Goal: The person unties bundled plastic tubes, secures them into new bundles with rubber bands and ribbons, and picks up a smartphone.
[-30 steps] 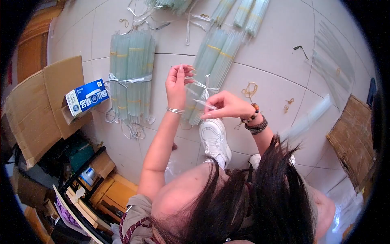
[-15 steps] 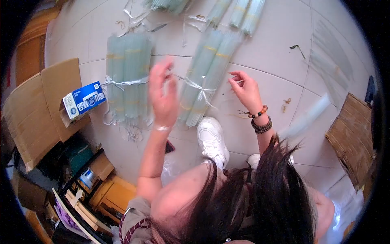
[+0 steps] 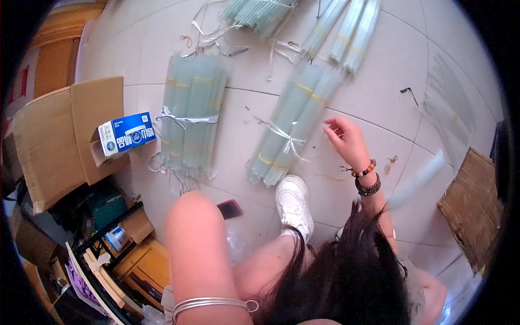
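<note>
My right hand [image 3: 348,142] is open with its fingers loosely bent, just right of a bundle of pale green translucent strips [image 3: 297,112]. Yellow bands circle this bundle, and a white tie [image 3: 291,142] is knotted around its middle. To the left lies another bundle [image 3: 189,97], also held by a white tie [image 3: 187,118]. Only my left forearm [image 3: 197,249] shows, its elbow pointing up the picture and silver bangles at the bottom edge. My left hand is outside the frame.
More bundles [image 3: 260,15] lie at the top. A blue box [image 3: 130,134] and opened cardboard [image 3: 46,149] are at left, a dark phone [image 3: 230,209] near my white shoe [image 3: 293,206]. Loose strips [image 3: 417,179] and flat cardboard [image 3: 471,206] are at right.
My hands moved apart from the right bundle's white tie, which now lies released. The left hand swung back out of view; the right moved rightward. The floor has shifted down in view.
</note>
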The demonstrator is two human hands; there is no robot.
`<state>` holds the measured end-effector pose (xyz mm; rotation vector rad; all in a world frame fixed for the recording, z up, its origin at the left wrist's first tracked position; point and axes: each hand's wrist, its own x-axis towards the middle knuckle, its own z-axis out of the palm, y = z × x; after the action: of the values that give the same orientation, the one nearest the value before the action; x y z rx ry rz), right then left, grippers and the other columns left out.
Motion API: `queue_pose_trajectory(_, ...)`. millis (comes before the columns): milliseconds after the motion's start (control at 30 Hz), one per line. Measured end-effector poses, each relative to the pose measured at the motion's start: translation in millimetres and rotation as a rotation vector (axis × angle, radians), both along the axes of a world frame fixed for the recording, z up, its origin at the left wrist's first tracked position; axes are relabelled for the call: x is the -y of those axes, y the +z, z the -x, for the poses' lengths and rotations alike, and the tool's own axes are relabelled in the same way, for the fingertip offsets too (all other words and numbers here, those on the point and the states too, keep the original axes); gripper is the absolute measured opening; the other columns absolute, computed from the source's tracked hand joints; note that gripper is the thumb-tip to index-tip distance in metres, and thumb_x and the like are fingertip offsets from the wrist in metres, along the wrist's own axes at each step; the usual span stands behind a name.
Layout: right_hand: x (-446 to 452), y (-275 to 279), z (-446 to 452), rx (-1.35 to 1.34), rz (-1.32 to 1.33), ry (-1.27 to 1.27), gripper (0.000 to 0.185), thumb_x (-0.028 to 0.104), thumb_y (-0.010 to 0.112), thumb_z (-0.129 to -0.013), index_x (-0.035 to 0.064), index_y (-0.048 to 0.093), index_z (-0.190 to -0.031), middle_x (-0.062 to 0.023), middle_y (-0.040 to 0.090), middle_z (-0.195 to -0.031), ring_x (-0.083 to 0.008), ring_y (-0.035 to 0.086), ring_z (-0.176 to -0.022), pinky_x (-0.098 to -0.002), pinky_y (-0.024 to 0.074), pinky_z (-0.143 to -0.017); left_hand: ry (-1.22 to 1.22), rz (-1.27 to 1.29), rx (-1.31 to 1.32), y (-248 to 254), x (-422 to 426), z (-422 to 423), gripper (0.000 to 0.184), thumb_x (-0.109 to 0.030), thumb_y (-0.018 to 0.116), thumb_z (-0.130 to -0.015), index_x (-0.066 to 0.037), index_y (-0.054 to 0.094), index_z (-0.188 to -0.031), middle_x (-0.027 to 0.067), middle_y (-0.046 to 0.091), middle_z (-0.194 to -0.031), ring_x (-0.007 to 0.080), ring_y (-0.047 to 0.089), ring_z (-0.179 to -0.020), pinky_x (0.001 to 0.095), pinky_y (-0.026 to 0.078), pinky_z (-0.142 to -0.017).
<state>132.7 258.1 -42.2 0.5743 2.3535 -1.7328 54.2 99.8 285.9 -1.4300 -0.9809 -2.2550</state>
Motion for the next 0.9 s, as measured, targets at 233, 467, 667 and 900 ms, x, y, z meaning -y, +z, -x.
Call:
queue_pose_trajectory(233, 9, 6, -4, 0.014, -0.01, 0.136, 0.03, 0.03, 0.071, -0.089, 0.0004, 0.071, -0.092, -0.0133, 0.07, -0.079, -0.0202, 0.067, -0.069, -0.0323, 0.0524, -0.065, 0.181, -0.068, 0.614, -43, 9, 38, 0.101, -0.064, 0.051, -0.087, 0.011, 0.022, -0.148, 0.0288, 0.017, -0.158, 0.0411, 0.009, -0.149, 0.0568, -0.002, -0.121)
queue_pose_trajectory(467, 29, 19, -5, 0.129, 0.227, 0.493, 0.04, 0.042, 0.075, -0.083, 0.0016, 0.071, -0.083, -0.0135, 0.068, -0.074, -0.0252, 0.061, -0.062, -0.0368, 0.049, -0.061, -0.325, 0.637, 1.437, -260, 61, 55, 0.069, -0.055, 0.032, -0.103, 0.0, 0.043, -0.143, 0.0165, 0.048, -0.145, 0.0249, 0.046, -0.132, 0.04, 0.035, -0.112)
queue_pose_trajectory(667, 26, 9, -3, -0.075, 0.273, 0.328, 0.034, 0.037, 0.076, -0.084, 0.0064, 0.07, -0.069, -0.0074, 0.068, -0.086, -0.0165, 0.059, -0.065, -0.0354, 0.045, -0.056, -0.432, 0.35, 1.637, -264, 58, 38, 0.072, -0.055, 0.034, -0.101, 0.004, 0.043, -0.141, 0.0203, 0.051, -0.139, 0.026, 0.05, -0.127, 0.04, 0.04, -0.108)
queue_pose_trajectory(900, 15, -13, 8, 0.12, 0.945, 0.11, 0.056, 0.048, 0.044, -0.103, 0.0002, 0.071, -0.095, -0.0113, 0.066, -0.118, -0.0112, 0.062, -0.071, -0.0247, 0.0505, -0.068, 0.256, 1.47, 0.829, -295, 55, 26, 0.024, -0.019, 0.07, -0.088, -0.008, 0.072, -0.109, 0.0037, 0.064, -0.1, 0.0103, 0.058, -0.074, 0.0252, 0.05, -0.068)
